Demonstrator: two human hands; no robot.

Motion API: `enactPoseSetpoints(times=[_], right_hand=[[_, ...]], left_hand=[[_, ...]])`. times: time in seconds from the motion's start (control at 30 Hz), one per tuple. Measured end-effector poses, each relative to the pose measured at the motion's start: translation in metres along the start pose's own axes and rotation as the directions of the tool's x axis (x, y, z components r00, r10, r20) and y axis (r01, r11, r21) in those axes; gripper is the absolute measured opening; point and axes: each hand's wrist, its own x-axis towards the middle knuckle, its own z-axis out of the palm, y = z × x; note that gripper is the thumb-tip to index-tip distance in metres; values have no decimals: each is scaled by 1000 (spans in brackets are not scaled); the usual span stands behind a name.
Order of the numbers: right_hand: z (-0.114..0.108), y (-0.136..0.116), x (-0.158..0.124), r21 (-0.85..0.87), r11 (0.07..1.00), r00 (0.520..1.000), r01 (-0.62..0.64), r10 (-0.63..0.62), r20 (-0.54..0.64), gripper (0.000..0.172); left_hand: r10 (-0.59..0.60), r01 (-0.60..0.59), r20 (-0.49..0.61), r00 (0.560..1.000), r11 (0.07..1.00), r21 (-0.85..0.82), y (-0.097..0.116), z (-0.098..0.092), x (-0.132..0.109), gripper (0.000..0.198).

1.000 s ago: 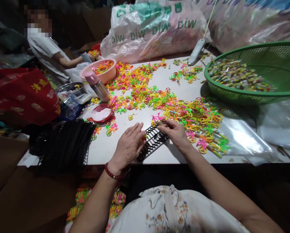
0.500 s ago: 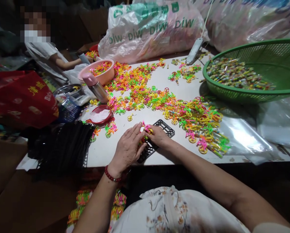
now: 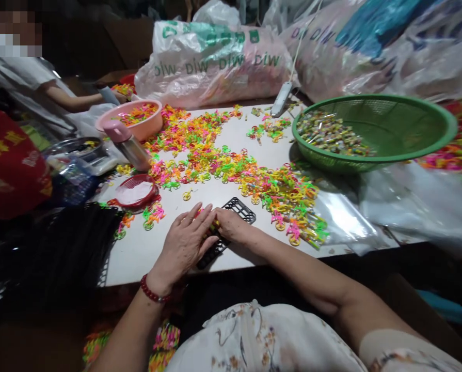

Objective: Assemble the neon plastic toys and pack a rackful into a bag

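My left hand (image 3: 186, 242), a red bead bracelet at its wrist, lies with fingers stretched out and thumb apart over the lower part of a black plastic grid tray (image 3: 236, 208). Against its fingers, my right hand (image 3: 231, 226) is closed in a pinch on a small toy bicycle (image 3: 216, 223), of which only yellow and dark bits show. More coloured pieces under the left fingers are mostly hidden. The tray lies aslant near the table's front edge. Beyond both hands spreads a heap of bright plastic toy bicycles (image 3: 231, 168), and one yellow piece (image 3: 187, 195) lies apart.
A green basket (image 3: 404, 155) of wrapped pieces stands right, clear plastic bags (image 3: 345, 219) before it. On the left are a red sieve (image 3: 153, 195), a flask (image 3: 132, 150), a pink basin (image 3: 157, 121) and black trays (image 3: 79, 243). Another person's arm (image 3: 72, 101) reaches in behind.
The view has swung right, so everything sits further left, and more of the right side shows. My right hand has drawn closer against the left fingers, covering the pink piece seen before.
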Motion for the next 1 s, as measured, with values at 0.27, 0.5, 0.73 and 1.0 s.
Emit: enactPoseSetpoints(times=[0.27, 0.5, 0.73, 1.0], right_hand=[[-91, 17, -97, -392, 859, 925, -329, 209, -318, 17], [-133, 56, -123, -680, 600, 902, -421, 359, -241, 4], [-122, 42, -99, -561, 699, 875, -443, 199, -442, 22], [-102, 23, -71, -195, 961, 903, -196, 99, -418, 18]], left_hand=[[-1, 0, -47, 999, 999, -32, 1, 3, -1, 54], [-29, 23, -87, 996, 997, -68, 3, 4, -1, 54], [-31, 29, -71, 997, 999, -40, 3, 3, -2, 54], [-43, 39, -73, 996, 998, -53, 3, 4, -2, 54]])
